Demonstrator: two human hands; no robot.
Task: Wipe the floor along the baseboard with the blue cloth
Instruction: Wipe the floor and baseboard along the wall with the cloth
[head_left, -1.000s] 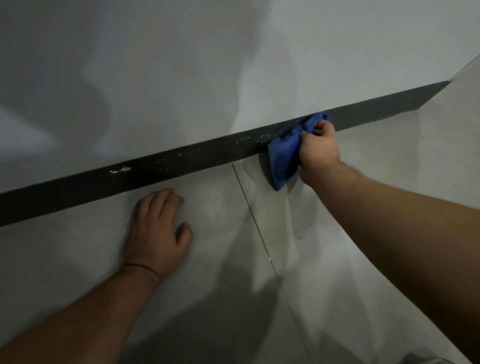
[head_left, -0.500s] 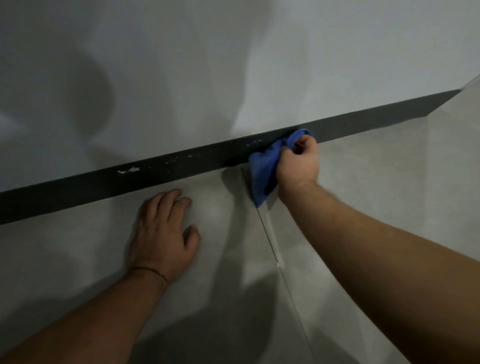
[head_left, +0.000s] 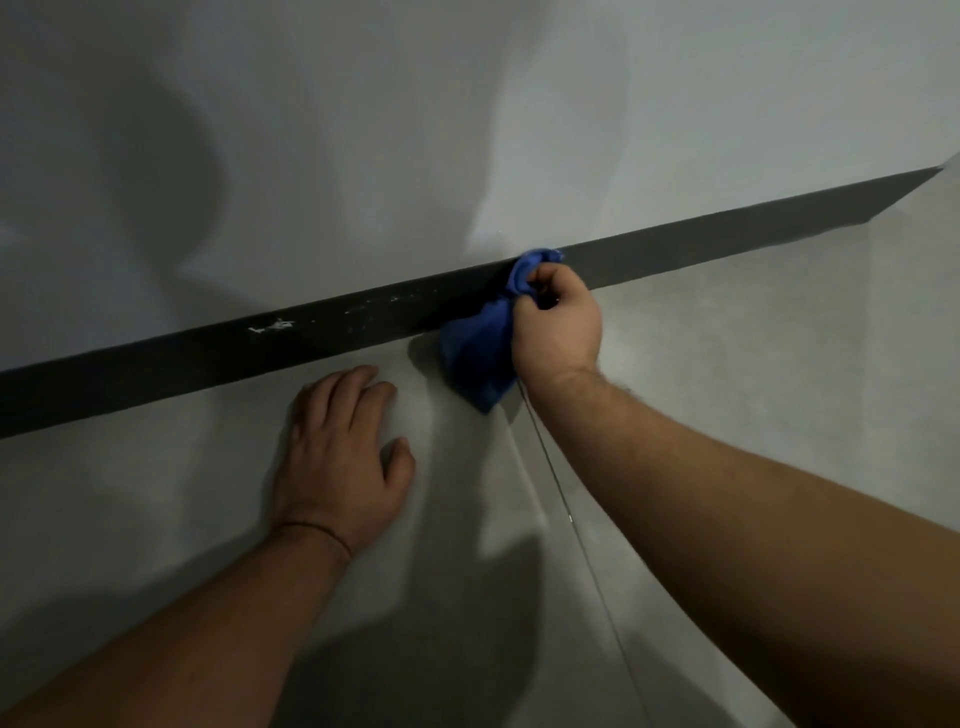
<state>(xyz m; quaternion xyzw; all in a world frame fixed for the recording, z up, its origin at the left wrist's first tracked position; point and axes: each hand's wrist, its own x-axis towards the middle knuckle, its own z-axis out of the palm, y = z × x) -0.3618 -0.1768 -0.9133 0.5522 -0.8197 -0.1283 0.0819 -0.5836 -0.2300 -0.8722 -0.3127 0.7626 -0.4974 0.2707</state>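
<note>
Fingers (head_left: 540, 283) of right hand (head_left: 558, 325) bunch blue cloth (head_left: 480, 358) at baseboard (head_left: 332, 332) foot; left hand (head_left: 343, 457) flat, bracing. Best spread cloth flatter, press into floor (head_left: 727, 364) seam.

Single head cam, fwd/down view, close on floor (head_left: 156, 519) at baseboard (head_left: 156, 364).

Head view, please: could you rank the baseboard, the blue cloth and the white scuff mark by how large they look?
1. Baseboard, spanning almost the whole frame.
2. Blue cloth, bunched in the right hand.
3. White scuff mark, a small fleck on the baseboard.
</note>
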